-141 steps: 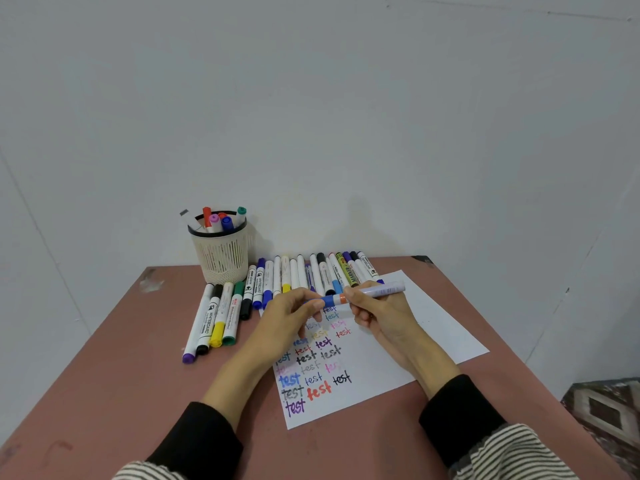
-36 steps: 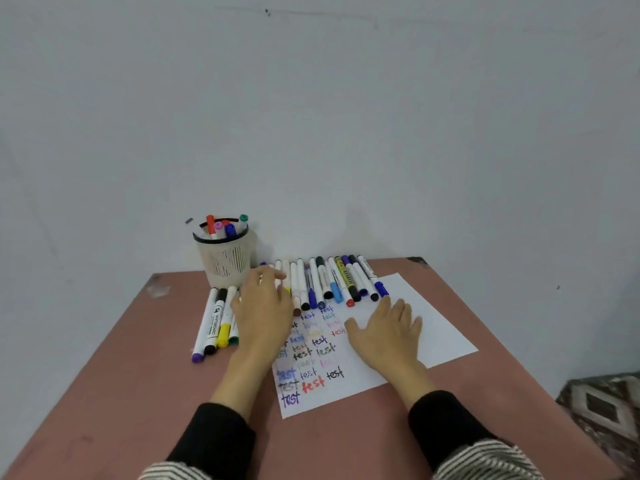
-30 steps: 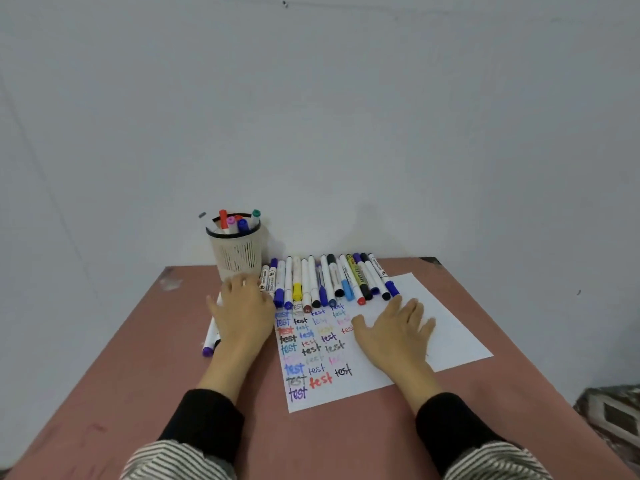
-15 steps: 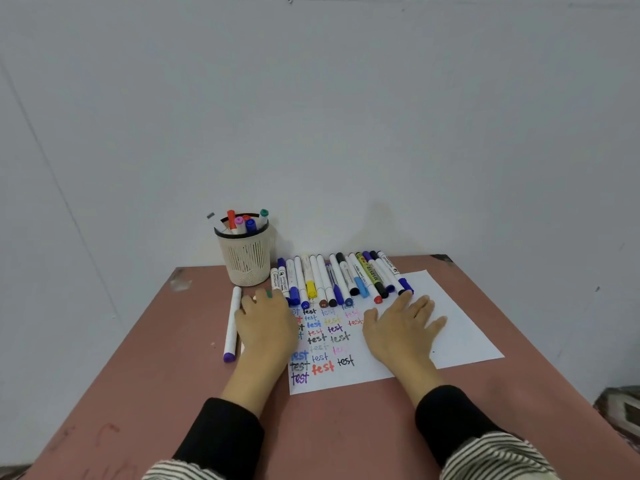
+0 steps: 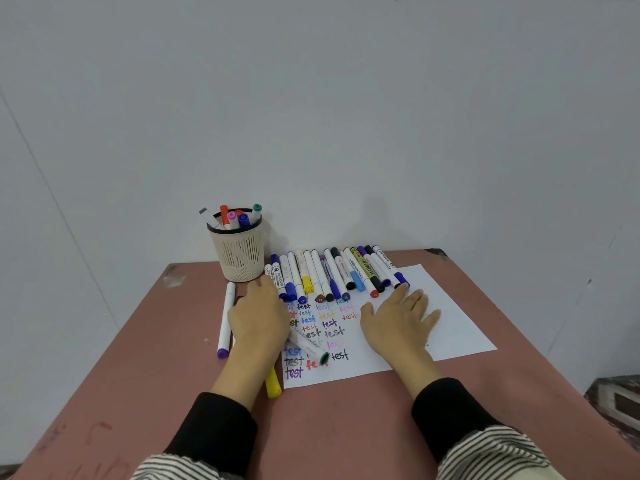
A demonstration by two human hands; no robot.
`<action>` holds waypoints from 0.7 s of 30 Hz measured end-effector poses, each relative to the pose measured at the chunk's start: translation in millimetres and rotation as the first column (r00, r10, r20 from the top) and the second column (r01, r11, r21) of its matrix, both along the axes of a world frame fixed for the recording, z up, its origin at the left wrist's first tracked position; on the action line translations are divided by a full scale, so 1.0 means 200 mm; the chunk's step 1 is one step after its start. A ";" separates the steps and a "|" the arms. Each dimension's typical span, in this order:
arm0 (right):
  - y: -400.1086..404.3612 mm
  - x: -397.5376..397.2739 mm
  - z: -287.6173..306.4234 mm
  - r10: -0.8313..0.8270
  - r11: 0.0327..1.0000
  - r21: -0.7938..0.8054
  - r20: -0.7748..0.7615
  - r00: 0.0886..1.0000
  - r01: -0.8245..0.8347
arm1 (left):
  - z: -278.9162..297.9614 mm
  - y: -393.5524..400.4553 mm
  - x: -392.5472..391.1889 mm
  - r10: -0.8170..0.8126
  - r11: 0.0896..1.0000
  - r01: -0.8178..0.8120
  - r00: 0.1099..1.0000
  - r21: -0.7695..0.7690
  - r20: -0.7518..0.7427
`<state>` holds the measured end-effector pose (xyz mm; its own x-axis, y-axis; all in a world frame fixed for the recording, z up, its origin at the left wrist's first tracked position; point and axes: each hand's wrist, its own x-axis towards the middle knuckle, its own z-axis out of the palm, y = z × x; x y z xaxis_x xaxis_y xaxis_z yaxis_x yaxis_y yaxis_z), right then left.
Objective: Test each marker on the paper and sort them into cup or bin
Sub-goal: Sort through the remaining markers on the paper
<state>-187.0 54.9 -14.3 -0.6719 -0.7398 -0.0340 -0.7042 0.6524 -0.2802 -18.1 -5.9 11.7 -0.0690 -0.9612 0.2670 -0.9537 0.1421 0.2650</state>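
Observation:
A white sheet of paper (image 5: 453, 323) covered with coloured "test" words lies on the reddish table (image 5: 138, 358). A row of several capped markers (image 5: 332, 275) lies along its far edge. My left hand (image 5: 258, 320) lies palm down, fingers stretched, over loose markers at the paper's left edge. A green-capped marker (image 5: 311, 348) and a yellow marker (image 5: 273, 384) stick out from under it. A white purple-capped marker (image 5: 225, 320) lies just left of that hand. My right hand (image 5: 398, 323) rests flat on the paper. The mesh cup (image 5: 240, 251) holds several markers.
The cup stands at the table's back, close to the white wall, left of the marker row. A patterned surface (image 5: 620, 400) shows beyond the table's right edge. No bin is in view.
My left hand has slid back toward me over the loose markers. The green-capped and yellow ones now poke out beneath it, turned askew. My right hand stays flat on the paper.

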 end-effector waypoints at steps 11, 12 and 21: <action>0.00 -0.01 0.01 -0.006 0.999 -0.052 0.020 1.000 0.007 | -0.05 -0.01 -0.01 -0.060 0.998 0.060 0.992 -0.001 0.114; 0.00 -0.01 0.00 -0.004 0.999 -0.049 0.016 1.000 0.004 | -0.05 -0.02 -0.01 -0.081 0.997 0.081 0.990 0.008 0.116; 0.00 -0.07 -0.01 0.031 0.999 -0.036 -0.021 0.999 -0.032 | -0.05 -0.04 0.02 -0.228 0.973 0.227 0.973 0.048 0.030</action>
